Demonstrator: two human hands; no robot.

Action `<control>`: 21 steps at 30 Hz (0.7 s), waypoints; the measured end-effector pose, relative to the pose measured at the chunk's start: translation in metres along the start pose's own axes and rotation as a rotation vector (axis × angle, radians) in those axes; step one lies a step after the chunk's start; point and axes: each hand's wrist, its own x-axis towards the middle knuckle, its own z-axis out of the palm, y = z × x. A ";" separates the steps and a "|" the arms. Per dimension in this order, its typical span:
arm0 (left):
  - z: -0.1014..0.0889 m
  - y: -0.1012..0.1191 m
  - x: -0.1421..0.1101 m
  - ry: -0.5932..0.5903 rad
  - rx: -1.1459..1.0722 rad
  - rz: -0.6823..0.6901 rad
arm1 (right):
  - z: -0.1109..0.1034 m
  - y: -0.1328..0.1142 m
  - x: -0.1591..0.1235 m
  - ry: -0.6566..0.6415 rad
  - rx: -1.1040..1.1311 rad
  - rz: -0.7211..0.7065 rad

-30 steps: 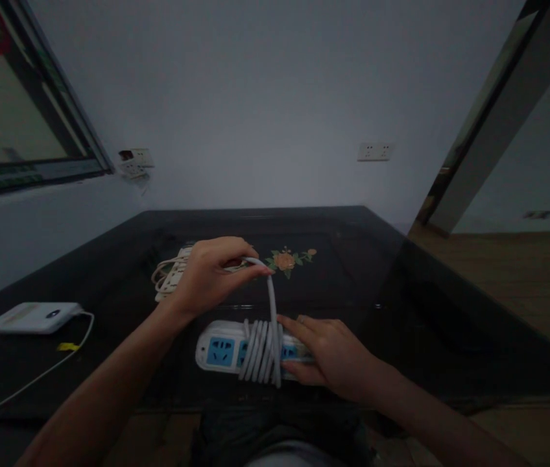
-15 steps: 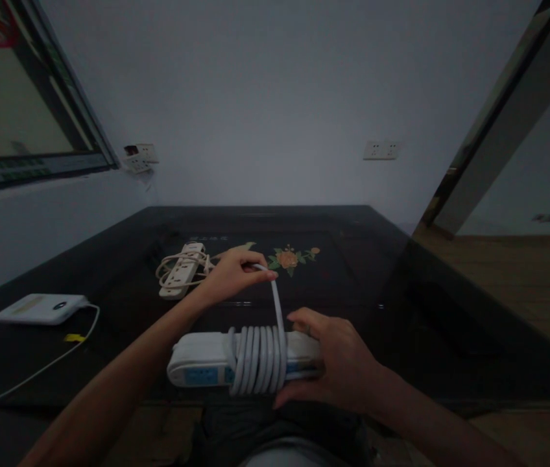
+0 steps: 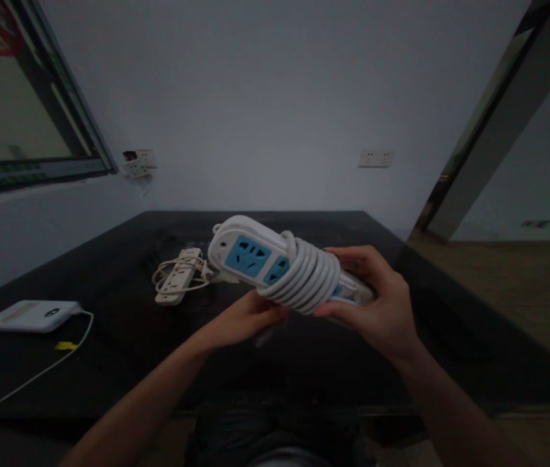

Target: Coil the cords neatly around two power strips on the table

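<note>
My right hand point(image 3: 382, 311) grips the right end of a white power strip with blue sockets point(image 3: 246, 253), held up above the dark table point(image 3: 109, 337) and tilted. Its white cable point(image 3: 307, 282) is wound in several turns around the strip's middle. My left hand point(image 3: 243, 321) sits just under the coils with fingers closed, pinching the cable's loose end beneath the strip; the end itself is mostly hidden.
A beige power strip with a bundled cord point(image 3: 178, 279) lies farther back on the table. A flat white device point(image 3: 29, 316) with a thin white cable point(image 3: 36, 376) and a yellow tag lies at the left. Wall sockets point(image 3: 376, 157) sit behind; a window is at the left.
My right hand lifted the power strip off the table and tilted it up. My left hand dropped from above the strip to beneath it, carrying the cable round.
</note>
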 end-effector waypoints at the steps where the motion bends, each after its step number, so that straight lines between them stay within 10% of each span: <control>1: 0.002 -0.001 0.000 -0.040 0.001 0.003 | -0.001 0.004 0.002 0.016 0.003 0.032; 5: 0.007 -0.006 -0.003 -0.125 0.047 0.044 | -0.004 0.020 0.004 0.093 -0.007 0.128; 14: 0.046 -0.022 -0.027 0.173 0.420 0.084 | 0.002 0.063 0.000 0.153 -0.115 0.372; 21: 0.055 -0.022 -0.036 0.118 0.606 0.290 | 0.013 0.090 -0.013 0.008 -0.272 0.438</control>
